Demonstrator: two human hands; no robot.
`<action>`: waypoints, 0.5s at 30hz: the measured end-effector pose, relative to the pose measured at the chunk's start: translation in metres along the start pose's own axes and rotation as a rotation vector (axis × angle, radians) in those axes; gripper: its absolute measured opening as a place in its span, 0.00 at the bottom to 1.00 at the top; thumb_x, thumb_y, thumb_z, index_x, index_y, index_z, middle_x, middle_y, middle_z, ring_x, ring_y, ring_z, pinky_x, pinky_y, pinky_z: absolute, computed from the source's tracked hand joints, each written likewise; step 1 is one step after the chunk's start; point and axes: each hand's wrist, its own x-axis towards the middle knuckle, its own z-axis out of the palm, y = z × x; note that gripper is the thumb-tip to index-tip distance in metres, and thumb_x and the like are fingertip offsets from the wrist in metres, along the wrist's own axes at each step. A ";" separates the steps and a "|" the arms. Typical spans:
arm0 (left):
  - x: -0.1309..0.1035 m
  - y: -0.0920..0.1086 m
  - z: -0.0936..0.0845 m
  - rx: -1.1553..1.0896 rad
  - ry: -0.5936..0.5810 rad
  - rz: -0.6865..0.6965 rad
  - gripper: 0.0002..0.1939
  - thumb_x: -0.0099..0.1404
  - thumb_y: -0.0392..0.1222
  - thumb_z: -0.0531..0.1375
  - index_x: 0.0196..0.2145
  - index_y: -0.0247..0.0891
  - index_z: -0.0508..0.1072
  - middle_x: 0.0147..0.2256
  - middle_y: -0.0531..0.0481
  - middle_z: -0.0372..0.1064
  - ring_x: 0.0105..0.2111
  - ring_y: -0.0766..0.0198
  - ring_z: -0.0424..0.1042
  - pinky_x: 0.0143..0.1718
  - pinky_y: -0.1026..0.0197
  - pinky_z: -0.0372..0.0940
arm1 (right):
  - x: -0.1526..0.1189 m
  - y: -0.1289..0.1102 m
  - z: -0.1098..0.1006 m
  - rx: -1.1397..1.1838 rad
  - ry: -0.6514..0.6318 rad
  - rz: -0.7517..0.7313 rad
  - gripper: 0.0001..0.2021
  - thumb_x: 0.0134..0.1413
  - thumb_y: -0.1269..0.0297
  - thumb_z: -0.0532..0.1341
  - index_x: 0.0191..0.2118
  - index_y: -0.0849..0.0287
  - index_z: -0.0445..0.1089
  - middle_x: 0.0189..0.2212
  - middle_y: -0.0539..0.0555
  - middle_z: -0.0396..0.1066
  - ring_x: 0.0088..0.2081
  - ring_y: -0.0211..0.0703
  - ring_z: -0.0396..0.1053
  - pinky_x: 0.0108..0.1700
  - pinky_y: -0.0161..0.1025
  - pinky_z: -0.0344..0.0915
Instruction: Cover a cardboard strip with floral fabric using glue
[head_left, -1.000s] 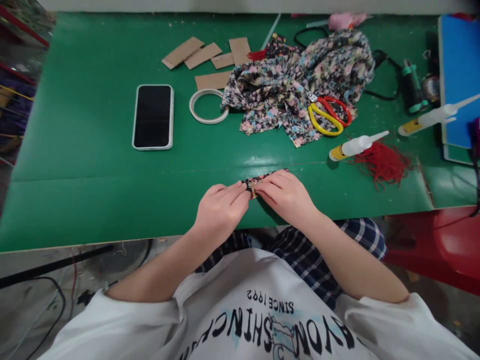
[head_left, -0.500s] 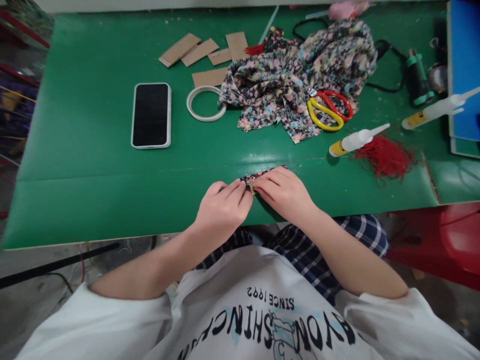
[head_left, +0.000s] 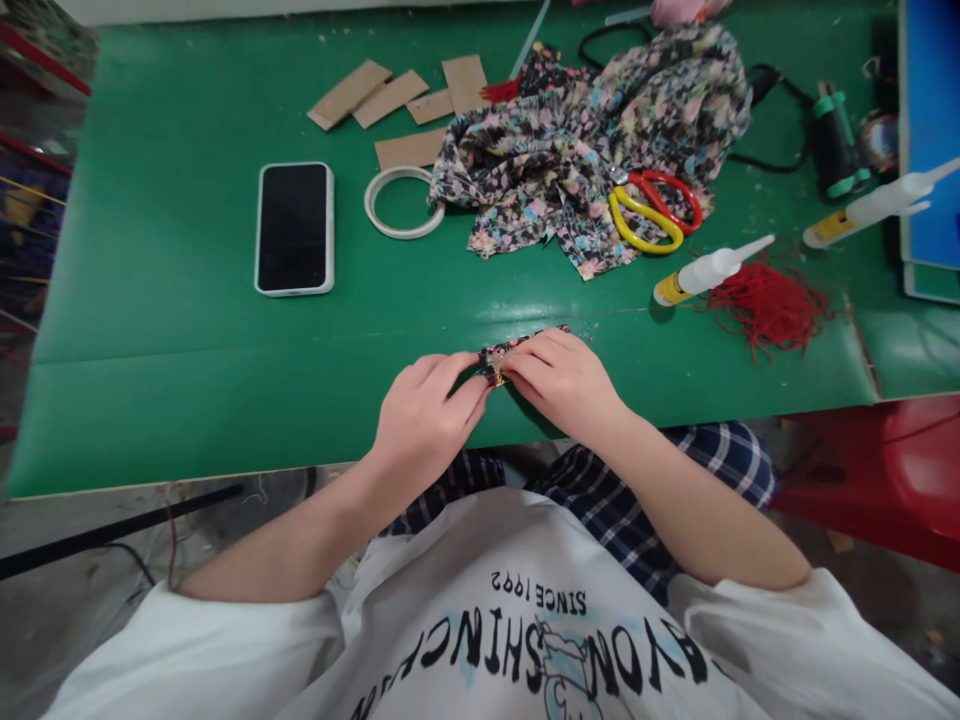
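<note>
A small piece of dark floral fabric (head_left: pixel 493 367) lies near the front edge of the green table, with a brownish patch showing between the hands. My left hand (head_left: pixel 431 408) pinches its left end between thumb and fingers. My right hand (head_left: pixel 561 382) presses on its right part with fingertips together, covering much of it. A corner of the fabric shows beyond the right fingers. Behind the hands lies a crumpled floral cloth (head_left: pixel 592 140), with red and yellow scissors (head_left: pixel 654 212) on its right part.
On the green table (head_left: pixel 187 380) are a phone (head_left: pixel 295 229), a tape roll (head_left: pixel 405 232), cardboard pieces (head_left: pixel 409 150), two glue bottles (head_left: pixel 694 275), red threads (head_left: pixel 770 306) and a green-black tool (head_left: pixel 838 145). A red stool (head_left: pixel 915 465) stands at right, a blue board (head_left: pixel 930 130) behind it.
My left hand has shifted slightly left, its thumb and fingers spread further apart around the fabric's end. The whole view has shifted a little. My right hand keeps its hold.
</note>
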 end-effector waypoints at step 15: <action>0.013 0.007 -0.006 0.242 -0.099 0.186 0.05 0.62 0.35 0.55 0.31 0.36 0.70 0.28 0.49 0.67 0.32 0.60 0.62 0.28 0.58 0.52 | -0.002 0.000 0.000 0.024 -0.032 0.010 0.14 0.60 0.69 0.48 0.35 0.63 0.71 0.32 0.57 0.71 0.38 0.42 0.63 0.40 0.41 0.61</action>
